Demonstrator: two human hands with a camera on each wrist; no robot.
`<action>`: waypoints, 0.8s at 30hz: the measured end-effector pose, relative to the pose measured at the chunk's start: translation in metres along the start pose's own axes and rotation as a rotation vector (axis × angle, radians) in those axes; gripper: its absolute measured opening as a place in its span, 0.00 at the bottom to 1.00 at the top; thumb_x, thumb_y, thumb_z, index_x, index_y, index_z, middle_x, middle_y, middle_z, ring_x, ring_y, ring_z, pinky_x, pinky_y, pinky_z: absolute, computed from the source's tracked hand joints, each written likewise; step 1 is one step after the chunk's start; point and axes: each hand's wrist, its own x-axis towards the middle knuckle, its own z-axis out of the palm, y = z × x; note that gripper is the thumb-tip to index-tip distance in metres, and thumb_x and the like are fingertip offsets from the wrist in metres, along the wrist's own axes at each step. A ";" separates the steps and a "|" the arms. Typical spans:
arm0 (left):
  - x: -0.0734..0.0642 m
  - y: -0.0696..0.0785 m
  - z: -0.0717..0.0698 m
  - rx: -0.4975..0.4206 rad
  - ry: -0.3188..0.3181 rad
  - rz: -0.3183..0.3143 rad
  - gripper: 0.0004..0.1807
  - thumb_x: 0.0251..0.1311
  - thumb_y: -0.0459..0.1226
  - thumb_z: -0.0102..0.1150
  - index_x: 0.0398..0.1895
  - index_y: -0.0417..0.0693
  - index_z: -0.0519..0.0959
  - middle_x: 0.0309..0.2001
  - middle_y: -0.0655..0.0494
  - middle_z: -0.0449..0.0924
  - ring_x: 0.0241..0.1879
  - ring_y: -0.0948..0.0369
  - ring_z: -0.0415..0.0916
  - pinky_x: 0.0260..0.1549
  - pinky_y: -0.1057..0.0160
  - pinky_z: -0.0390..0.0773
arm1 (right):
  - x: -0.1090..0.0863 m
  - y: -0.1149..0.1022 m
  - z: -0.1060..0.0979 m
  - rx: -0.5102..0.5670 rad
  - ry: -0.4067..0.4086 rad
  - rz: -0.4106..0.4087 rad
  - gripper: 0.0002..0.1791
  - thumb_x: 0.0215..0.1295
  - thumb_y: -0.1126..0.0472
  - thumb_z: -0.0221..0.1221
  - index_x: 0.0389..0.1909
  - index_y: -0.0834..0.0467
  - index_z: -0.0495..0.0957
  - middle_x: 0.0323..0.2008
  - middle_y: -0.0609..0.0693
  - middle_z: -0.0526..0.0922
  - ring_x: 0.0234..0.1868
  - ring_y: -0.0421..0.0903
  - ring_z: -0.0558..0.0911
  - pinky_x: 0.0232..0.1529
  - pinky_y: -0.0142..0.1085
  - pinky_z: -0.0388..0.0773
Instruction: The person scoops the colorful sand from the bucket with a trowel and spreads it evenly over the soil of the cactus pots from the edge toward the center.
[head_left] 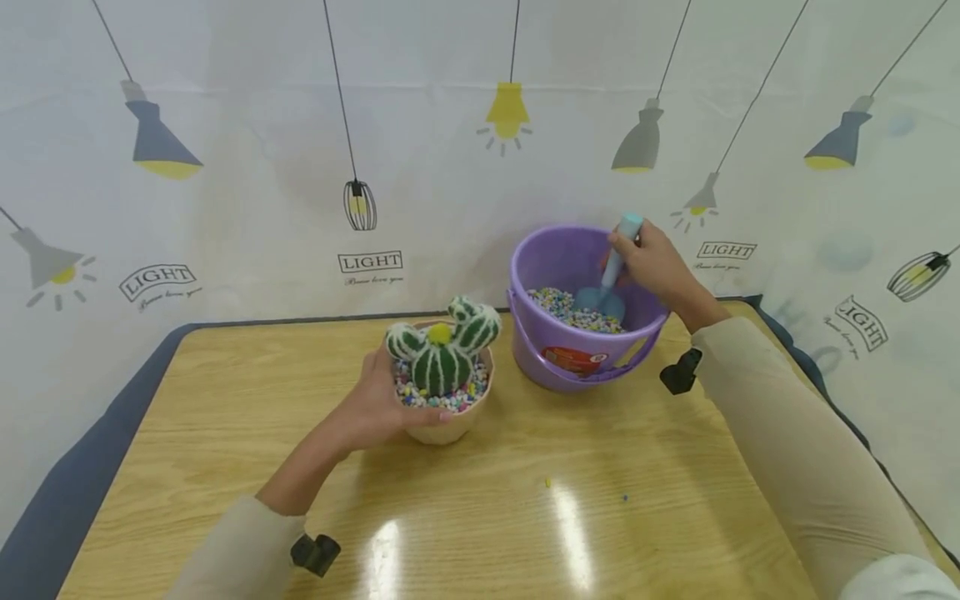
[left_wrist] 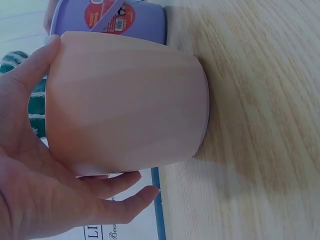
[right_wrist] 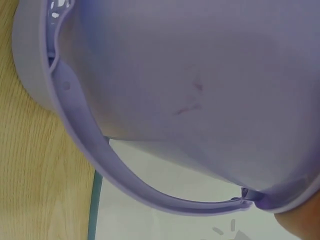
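A crocheted green cactus (head_left: pixel 442 367) with white stripes and a yellow top stands in a pale pot (left_wrist: pixel 125 105) filled with multicoloured pebbles (head_left: pixel 461 397). My left hand (head_left: pixel 375 404) grips this pot from its left side, thumb across the near rim and fingers round the far side. Toward the back right stands a purple bucket (head_left: pixel 555 367), holding more coloured pebbles (head_left: pixel 551 302). My right hand (head_left: pixel 651 260) reaches over its rim and grips the handle of a light blue scoop (head_left: pixel 600 302), whose blade lies in the pebbles. In the right wrist view the bucket's wall hides the scoop.
The wooden table (head_left: pixel 262 400) carries both containers near its back edge. Two loose pebbles, one a yellow pebble (head_left: pixel 548 482), lie at the front. A white curtain (head_left: pixel 435 167) printed with lamps hangs behind. The bucket's handle (right_wrist: pixel 130 182) hangs down its side.
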 end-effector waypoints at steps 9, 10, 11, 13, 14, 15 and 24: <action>0.002 -0.004 -0.001 -0.075 -0.030 0.050 0.53 0.38 0.43 0.81 0.68 0.57 0.58 0.60 0.52 0.68 0.60 0.53 0.69 0.62 0.48 0.69 | -0.001 0.002 -0.001 0.123 -0.014 0.007 0.13 0.77 0.56 0.46 0.38 0.62 0.69 0.24 0.52 0.84 0.23 0.46 0.84 0.25 0.40 0.82; 0.002 -0.004 -0.001 -0.083 -0.039 0.052 0.53 0.38 0.43 0.80 0.69 0.57 0.58 0.60 0.52 0.68 0.60 0.53 0.69 0.62 0.48 0.70 | -0.001 0.003 -0.001 0.130 -0.018 0.015 0.13 0.77 0.55 0.46 0.39 0.62 0.69 0.24 0.51 0.84 0.23 0.46 0.84 0.25 0.40 0.82; 0.003 -0.004 -0.002 -0.089 -0.046 0.052 0.53 0.38 0.43 0.80 0.69 0.57 0.58 0.60 0.52 0.68 0.60 0.53 0.69 0.62 0.49 0.70 | -0.001 0.003 -0.001 0.133 -0.020 0.022 0.13 0.77 0.55 0.46 0.40 0.62 0.69 0.24 0.51 0.84 0.23 0.46 0.84 0.24 0.40 0.82; 0.003 -0.005 -0.002 -0.103 -0.064 0.057 0.53 0.39 0.41 0.80 0.69 0.56 0.58 0.61 0.52 0.69 0.60 0.53 0.69 0.62 0.49 0.70 | -0.002 0.004 -0.002 0.145 -0.024 0.041 0.14 0.77 0.54 0.46 0.43 0.63 0.68 0.23 0.50 0.84 0.22 0.46 0.84 0.23 0.39 0.81; 0.004 -0.006 -0.003 -0.112 -0.072 0.064 0.52 0.39 0.41 0.80 0.68 0.55 0.58 0.61 0.51 0.69 0.60 0.52 0.70 0.62 0.49 0.70 | -0.002 0.004 -0.002 0.150 -0.026 0.046 0.15 0.77 0.54 0.46 0.44 0.63 0.68 0.23 0.50 0.84 0.22 0.45 0.84 0.23 0.38 0.81; 0.004 -0.006 -0.004 -0.118 -0.081 0.072 0.52 0.39 0.40 0.80 0.68 0.55 0.58 0.60 0.51 0.70 0.60 0.52 0.70 0.62 0.49 0.70 | -0.001 0.004 -0.003 0.153 -0.027 0.050 0.16 0.77 0.53 0.46 0.45 0.64 0.67 0.23 0.49 0.84 0.22 0.45 0.84 0.22 0.38 0.81; 0.010 -0.007 -0.014 -0.106 -0.140 0.121 0.49 0.40 0.41 0.80 0.66 0.59 0.60 0.60 0.56 0.71 0.59 0.55 0.71 0.62 0.50 0.70 | 0.003 -0.003 -0.004 0.201 -0.018 0.106 0.19 0.76 0.50 0.46 0.42 0.65 0.67 0.22 0.47 0.84 0.21 0.43 0.85 0.19 0.34 0.80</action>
